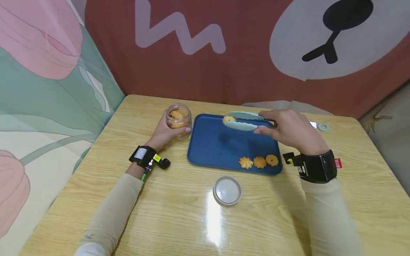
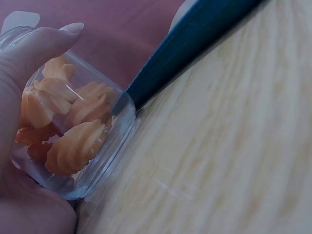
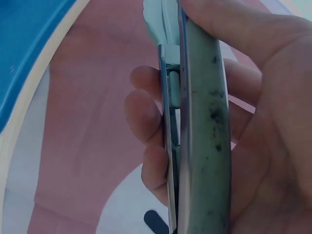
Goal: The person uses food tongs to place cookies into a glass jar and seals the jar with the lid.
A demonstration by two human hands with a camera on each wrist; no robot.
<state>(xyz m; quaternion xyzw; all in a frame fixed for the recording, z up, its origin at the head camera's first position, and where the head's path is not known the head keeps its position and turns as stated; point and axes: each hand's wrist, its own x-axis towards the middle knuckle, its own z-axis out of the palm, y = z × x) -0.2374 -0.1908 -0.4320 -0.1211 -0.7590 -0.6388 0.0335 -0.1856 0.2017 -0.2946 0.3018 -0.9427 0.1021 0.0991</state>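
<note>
Left hand [image 1: 166, 132] holds jar [image 1: 182, 121]; right hand [image 1: 289, 128] grips tongs [image 1: 245, 126].

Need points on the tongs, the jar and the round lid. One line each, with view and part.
Tongs [image 3: 205, 126]: right wrist view, middle of the nearer green handle.
Jar [image 1: 188, 121]: head view, right side of its clear wall.
Round lid [image 1: 227, 190]: head view, centre of its disc.
</note>
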